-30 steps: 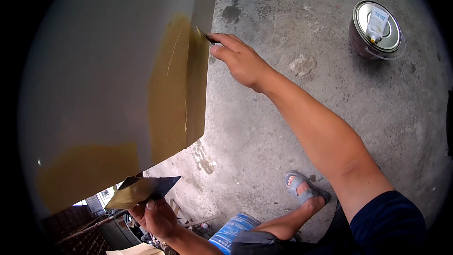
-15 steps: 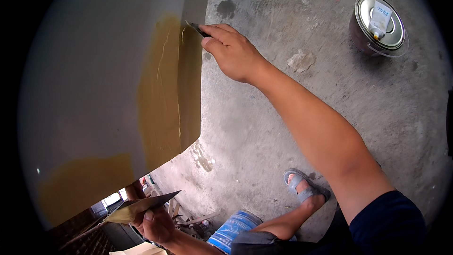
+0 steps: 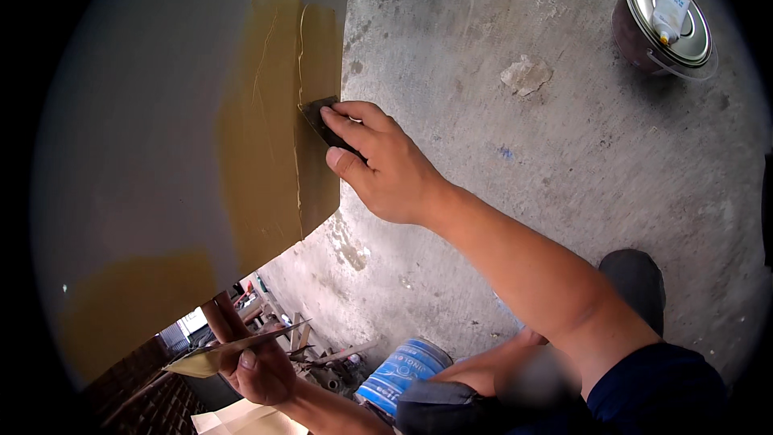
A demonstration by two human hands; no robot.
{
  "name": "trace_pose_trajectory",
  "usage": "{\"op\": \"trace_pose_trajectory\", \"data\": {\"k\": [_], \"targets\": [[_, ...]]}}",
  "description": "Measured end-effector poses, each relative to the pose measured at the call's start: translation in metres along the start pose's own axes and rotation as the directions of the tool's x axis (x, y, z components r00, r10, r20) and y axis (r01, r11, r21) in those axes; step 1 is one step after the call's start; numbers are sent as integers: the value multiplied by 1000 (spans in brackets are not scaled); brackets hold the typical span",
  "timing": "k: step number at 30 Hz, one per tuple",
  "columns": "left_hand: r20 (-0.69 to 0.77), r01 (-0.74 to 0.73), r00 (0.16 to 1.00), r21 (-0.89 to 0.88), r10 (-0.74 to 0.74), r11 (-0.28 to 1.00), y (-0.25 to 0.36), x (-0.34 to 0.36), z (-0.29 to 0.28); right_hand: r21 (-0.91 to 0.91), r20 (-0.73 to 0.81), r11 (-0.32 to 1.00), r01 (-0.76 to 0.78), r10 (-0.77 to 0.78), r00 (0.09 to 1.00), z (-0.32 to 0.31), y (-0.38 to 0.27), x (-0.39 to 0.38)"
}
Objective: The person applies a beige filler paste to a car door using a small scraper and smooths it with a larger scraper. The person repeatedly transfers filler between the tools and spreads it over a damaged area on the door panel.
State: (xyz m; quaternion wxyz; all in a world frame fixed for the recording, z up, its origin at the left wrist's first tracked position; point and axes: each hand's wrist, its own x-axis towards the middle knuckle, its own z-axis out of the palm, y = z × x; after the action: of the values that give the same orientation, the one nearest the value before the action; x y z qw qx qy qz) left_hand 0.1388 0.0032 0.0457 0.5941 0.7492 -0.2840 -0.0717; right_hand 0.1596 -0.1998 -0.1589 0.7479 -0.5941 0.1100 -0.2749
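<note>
My right hand (image 3: 388, 163) grips a dark flat scraper (image 3: 320, 118) between thumb and fingers. The scraper's edge lies against a grey panel (image 3: 153, 105), along a ridge in its yellow-brown putty coat (image 3: 262, 137). Thin raised lines of putty run down this coat, and a second putty patch (image 3: 141, 298) covers the panel's lower left. Below the panel, my left hand (image 3: 262, 374) is closed on a thin, pointed flat blade (image 3: 254, 340). A lump of yellowish putty (image 3: 196, 366) sits at its left end.
At the upper right stands a lidded pail (image 3: 636, 32) with a white tube (image 3: 670, 10) on its lid. A pale flake (image 3: 526, 75) lies on the concrete floor (image 3: 451, 56). A blue can (image 3: 404, 370) stands near my leg, beside scrap pieces and cardboard (image 3: 245, 419).
My right hand has moved the scraper down along the panel's putty edge and turned it flatter. My left hand keeps its hold on the blade, slightly shifted. The view has shifted a little.
</note>
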Motion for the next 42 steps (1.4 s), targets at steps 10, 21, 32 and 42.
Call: {"op": "trace_pose_trajectory", "data": {"k": [10,21,32,42], "targets": [[80,-35,996,44,31,998,-2,-2,-10,3,-95,999,46,-46,994,46,-4,-62],[125,-54,991,29,50,998,-5,-3,-19,61,-106,997,57,-50,993,84,-1,-109],[107,-58,993,-17,59,998,-5,-3,-21,7,-123,1000,4,-3,992,59,-3,-96],[98,-37,994,-21,39,999,-4,-4,-21,101,-135,994,-30,43,990,88,7,-124]]}}
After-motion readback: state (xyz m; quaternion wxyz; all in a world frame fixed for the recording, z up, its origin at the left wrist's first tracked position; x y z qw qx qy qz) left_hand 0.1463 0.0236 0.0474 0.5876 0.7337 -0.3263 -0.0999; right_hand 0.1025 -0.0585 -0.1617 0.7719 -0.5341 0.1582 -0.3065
